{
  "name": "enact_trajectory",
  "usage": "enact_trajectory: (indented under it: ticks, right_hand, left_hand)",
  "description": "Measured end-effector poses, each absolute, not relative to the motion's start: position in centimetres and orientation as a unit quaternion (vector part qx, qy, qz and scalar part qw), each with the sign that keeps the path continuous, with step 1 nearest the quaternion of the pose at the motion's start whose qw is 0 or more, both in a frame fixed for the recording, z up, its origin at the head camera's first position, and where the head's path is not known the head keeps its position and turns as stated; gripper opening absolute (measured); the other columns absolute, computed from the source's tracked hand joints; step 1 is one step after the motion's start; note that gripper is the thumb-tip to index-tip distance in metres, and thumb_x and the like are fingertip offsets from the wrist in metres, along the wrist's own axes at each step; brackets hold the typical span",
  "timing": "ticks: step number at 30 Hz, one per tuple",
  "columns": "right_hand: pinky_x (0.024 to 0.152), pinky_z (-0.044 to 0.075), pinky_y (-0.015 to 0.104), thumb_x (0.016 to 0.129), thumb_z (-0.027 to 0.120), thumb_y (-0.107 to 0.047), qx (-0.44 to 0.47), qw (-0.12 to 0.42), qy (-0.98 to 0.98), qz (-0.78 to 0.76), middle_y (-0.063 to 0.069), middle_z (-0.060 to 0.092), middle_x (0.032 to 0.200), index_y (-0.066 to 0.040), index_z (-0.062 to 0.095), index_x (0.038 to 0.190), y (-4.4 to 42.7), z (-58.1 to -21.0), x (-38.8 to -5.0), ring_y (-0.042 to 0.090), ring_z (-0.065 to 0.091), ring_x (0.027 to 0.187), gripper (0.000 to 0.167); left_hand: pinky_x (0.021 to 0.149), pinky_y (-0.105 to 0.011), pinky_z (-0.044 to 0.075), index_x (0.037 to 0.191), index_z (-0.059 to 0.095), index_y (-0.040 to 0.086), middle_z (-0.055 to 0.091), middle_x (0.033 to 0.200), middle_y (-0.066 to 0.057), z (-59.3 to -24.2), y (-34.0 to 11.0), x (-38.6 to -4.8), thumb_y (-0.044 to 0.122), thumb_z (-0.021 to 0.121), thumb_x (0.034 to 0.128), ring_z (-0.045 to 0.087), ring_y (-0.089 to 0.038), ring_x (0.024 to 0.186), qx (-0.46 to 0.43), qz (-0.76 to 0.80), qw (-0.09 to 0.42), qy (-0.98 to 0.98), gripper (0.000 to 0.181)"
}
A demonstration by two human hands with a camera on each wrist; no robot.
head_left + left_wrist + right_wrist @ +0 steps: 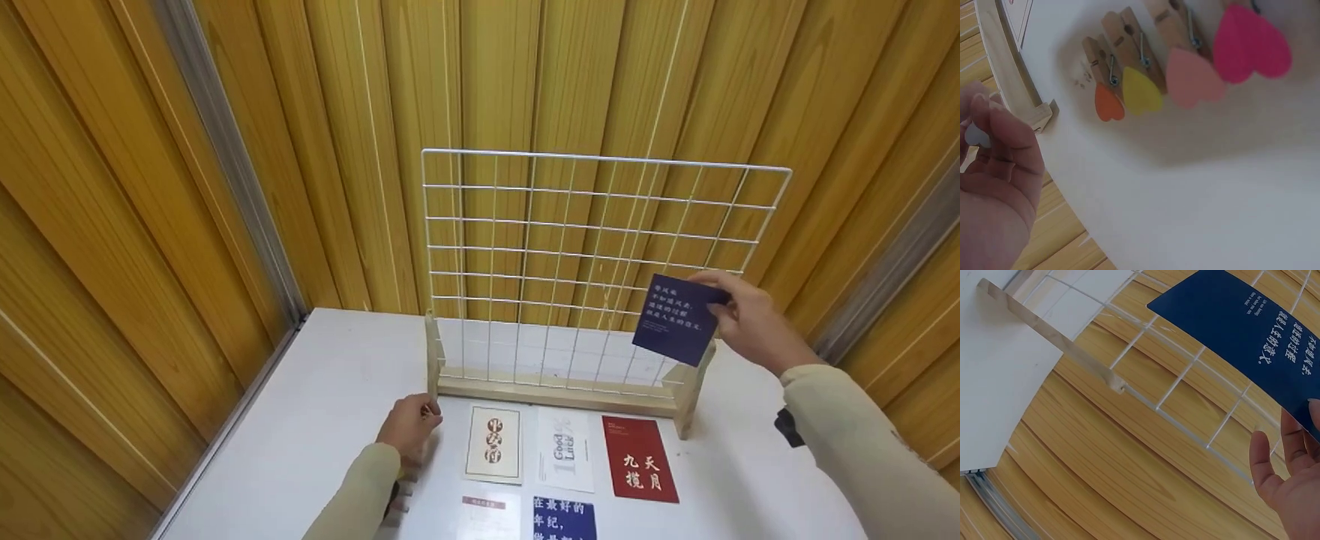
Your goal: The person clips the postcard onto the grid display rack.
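My right hand (pixel 757 326) pinches a dark blue card (pixel 675 319) with white writing by its right edge, before the lower right part of the white wire grid (pixel 570 191). In the right wrist view the card (pixel 1241 326) appears beside the grid, with thumb and fingers of the hand (pixel 1297 478) at its edge. Low at the grid's left foot, my left hand (pixel 409 426) has its fingers curled. The left wrist view shows a small pale heart (pixel 978 136) pinched in that hand (pixel 1002 169); whether a clothespin is attached is hidden.
Wooden clothespins with orange (pixel 1109 102), yellow (pixel 1141 93), light pink (pixel 1193 79) and magenta hearts (pixel 1251 44) lie on the white table (pixel 352 352). Before the grid's wooden base (pixel 555 394) lie a cream card (pixel 493 469), a white card (pixel 585 472), a red card (pixel 641 442) and others.
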State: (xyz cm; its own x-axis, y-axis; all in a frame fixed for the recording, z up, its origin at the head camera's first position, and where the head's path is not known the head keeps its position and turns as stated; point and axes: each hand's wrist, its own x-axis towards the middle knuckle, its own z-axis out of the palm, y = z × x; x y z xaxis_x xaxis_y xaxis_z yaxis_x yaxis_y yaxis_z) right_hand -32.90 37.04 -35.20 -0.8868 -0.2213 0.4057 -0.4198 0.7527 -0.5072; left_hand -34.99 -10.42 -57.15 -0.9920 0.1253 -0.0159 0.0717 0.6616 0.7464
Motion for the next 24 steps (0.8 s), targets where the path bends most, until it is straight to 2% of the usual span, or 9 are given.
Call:
enact_trajectory:
  ticks: [2, 6, 10, 13, 15, 17, 20, 24]
  right_hand:
    - [0.084, 0.048, 0.064, 0.095, 0.047, 0.015, 0.171, 0.163, -0.923, 0.303, 0.026, 0.059, 0.12, -0.006, 0.051, 0.135, 37.1, -34.8, -32.9, 0.047, 0.06, 0.103, 0.045]
    - [0.084, 0.047, 0.065, 0.095, 0.046, 0.015, 0.169, 0.175, -0.922, 0.302, 0.027, 0.058, 0.12, -0.005, 0.051, 0.135, 37.4, -34.1, -33.2, 0.048, 0.06, 0.103, 0.045]
    - [0.084, 0.049, 0.062, 0.096, 0.046, 0.014, 0.169, 0.189, -0.92, 0.3, 0.024, 0.059, 0.12, -0.006, 0.052, 0.134, 37.6, -33.8, -33.6, 0.045, 0.06, 0.102, 0.044]
    - [0.083, 0.054, 0.038, 0.096, 0.047, 0.013, 0.167, 0.199, -0.919, 0.298, 0.022, 0.06, 0.118, -0.007, 0.053, 0.134, 37.7, -33.6, -33.8, 0.042, 0.061, 0.101, 0.043]
    - [0.08, 0.048, 0.021, 0.096, 0.047, 0.012, 0.163, 0.204, -0.918, 0.299, 0.022, 0.06, 0.118, -0.007, 0.053, 0.134, 37.8, -33.4, -33.9, 0.04, 0.06, 0.1, 0.043]
    - [0.076, 0.041, 0.011, 0.097, 0.046, 0.012, 0.159, 0.205, -0.917, 0.304, 0.022, 0.06, 0.118, -0.008, 0.053, 0.135, 37.9, -33.1, -34.0, 0.04, 0.06, 0.1, 0.043]
    - [0.074, 0.04, 0.01, 0.097, 0.045, 0.011, 0.151, 0.206, -0.916, 0.308, 0.023, 0.059, 0.12, -0.008, 0.053, 0.136, 38.1, -32.6, -34.0, 0.041, 0.059, 0.1, 0.044]
    - [0.072, 0.042, 0.012, 0.097, 0.044, 0.011, 0.144, 0.209, -0.917, 0.306, 0.025, 0.057, 0.123, -0.008, 0.052, 0.137, 38.3, -31.8, -34.1, 0.042, 0.058, 0.1, 0.044]
  left_hand:
    - [0.076, -0.04, 0.051, 0.096, 0.068, 0.008, 0.063, 0.09, 0.0, -57.1, -10.4, -34.9, 0.008, 0.068, 0.0926, 0.058, -0.019, 0.084, 0.054, 0.419, 0.046, 0.905, 0.003]
    - [0.08, -0.041, 0.051, 0.106, 0.069, 0.004, 0.064, 0.095, -0.002, -56.9, -10.3, -34.8, 0.006, 0.064, 0.0954, 0.058, -0.02, 0.089, 0.045, 0.441, 0.072, 0.894, 0.012]
    - [0.082, -0.042, 0.052, 0.112, 0.069, 0.003, 0.063, 0.098, -0.002, -56.6, -10.2, -34.7, 0.007, 0.062, 0.0965, 0.058, -0.02, 0.09, 0.051, 0.435, 0.071, 0.896, 0.017]
    - [0.077, -0.04, 0.053, 0.11, 0.068, 0.003, 0.063, 0.094, -0.002, -56.2, -9.9, -34.6, 0.01, 0.066, 0.0951, 0.061, -0.019, 0.085, 0.068, 0.427, 0.067, 0.899, 0.017]
    - [0.071, -0.036, 0.053, 0.105, 0.068, 0.005, 0.062, 0.088, -0.001, -55.7, -9.5, -34.6, 0.012, 0.069, 0.0933, 0.062, -0.017, 0.079, 0.084, 0.422, 0.067, 0.9, 0.014]
    - [0.066, -0.033, 0.052, 0.099, 0.069, 0.008, 0.061, 0.084, 0.002, -55.2, -9.0, -34.5, 0.013, 0.071, 0.0916, 0.062, -0.015, 0.075, 0.104, 0.418, 0.065, 0.9, 0.01]
    - [0.066, -0.03, 0.051, 0.092, 0.072, 0.011, 0.061, 0.082, 0.006, -54.3, -7.9, -34.6, 0.016, 0.073, 0.0904, 0.059, -0.012, 0.075, 0.142, 0.407, 0.055, 0.9, 0.005]
    - [0.07, -0.028, 0.051, 0.091, 0.076, 0.012, 0.058, 0.085, 0.008, -52.7, -6.2, -34.8, 0.017, 0.073, 0.091, 0.056, -0.012, 0.078, 0.185, 0.403, 0.032, 0.896, 0.005]
